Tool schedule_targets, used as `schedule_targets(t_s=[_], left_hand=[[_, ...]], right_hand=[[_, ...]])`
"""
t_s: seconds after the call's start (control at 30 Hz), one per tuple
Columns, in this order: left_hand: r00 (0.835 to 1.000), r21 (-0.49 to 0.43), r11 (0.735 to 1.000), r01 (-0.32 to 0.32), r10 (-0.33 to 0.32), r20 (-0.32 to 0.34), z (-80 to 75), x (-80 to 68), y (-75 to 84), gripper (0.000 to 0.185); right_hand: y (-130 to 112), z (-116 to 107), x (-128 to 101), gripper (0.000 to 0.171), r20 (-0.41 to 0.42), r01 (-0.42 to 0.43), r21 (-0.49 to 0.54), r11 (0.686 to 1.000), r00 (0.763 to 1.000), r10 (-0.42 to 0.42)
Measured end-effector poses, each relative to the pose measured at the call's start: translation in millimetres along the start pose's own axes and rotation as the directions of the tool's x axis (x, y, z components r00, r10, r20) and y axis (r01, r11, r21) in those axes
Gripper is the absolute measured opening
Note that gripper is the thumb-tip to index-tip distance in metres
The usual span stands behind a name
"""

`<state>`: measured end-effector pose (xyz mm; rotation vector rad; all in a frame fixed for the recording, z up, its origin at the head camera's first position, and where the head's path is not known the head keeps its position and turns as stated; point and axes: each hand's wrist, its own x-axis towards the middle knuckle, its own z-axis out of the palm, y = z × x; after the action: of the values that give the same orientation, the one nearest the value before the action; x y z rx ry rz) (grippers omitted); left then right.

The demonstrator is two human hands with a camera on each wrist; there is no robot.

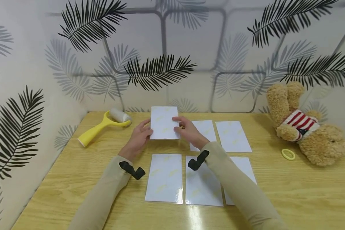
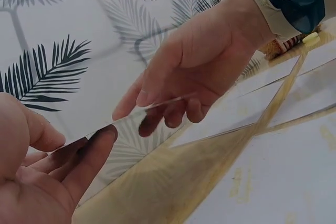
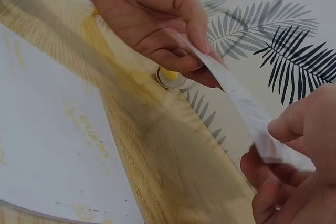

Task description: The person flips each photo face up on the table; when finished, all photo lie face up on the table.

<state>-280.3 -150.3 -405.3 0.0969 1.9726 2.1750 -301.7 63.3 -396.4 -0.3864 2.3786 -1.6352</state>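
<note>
Palm-leaf wallpaper backed the wooden table (image 1: 74, 166), where the left hand (image 1: 138, 139) and right hand (image 1: 189, 131) each pinched an edge of one sheet (image 1: 164, 123), lifted at twelve o'clock of five flat sheets (image 1: 164, 177), apparently for inspection.

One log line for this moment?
left hand: pinches sheet | right hand: pinches sheet | sheet: lifted off table
</note>
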Motion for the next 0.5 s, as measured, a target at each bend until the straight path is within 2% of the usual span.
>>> schedule_targets(t_s=[0.13, 0.23, 0.33, 0.5], left_hand=[[1.0, 0.002, 1.0, -0.028, 0.028, 0.006, 3.1, -3.8, 3.1, 0.053], [0.997, -0.03, 0.998, -0.058, 0.06, 0.05, 6.5, -7.1, 5.3, 0.053], [0.99, -0.043, 0.995, -0.094, 0.098, 0.098, 8.6, -9.2, 5.8, 0.054], [0.977, -0.015, 0.99, -0.141, 0.142, 0.159, 11.4, -8.3, 6.7, 0.053]], right_hand=[[-1.8, 3.1, -1.0, 0.046, 0.058, -0.101, -0.119, 0.988, 0.992, 0.109], [-3.7, 5.2, -1.7, 0.047, 0.094, -0.144, -0.164, 0.976, 0.983, 0.16], [-5.5, 7.5, -1.9, 0.05, 0.144, -0.128, -0.162, 0.978, 0.978, 0.152], [-12.7, 10.4, -3.4, 0.055, 0.243, -0.087, -0.085, 0.993, 0.964, 0.105]])
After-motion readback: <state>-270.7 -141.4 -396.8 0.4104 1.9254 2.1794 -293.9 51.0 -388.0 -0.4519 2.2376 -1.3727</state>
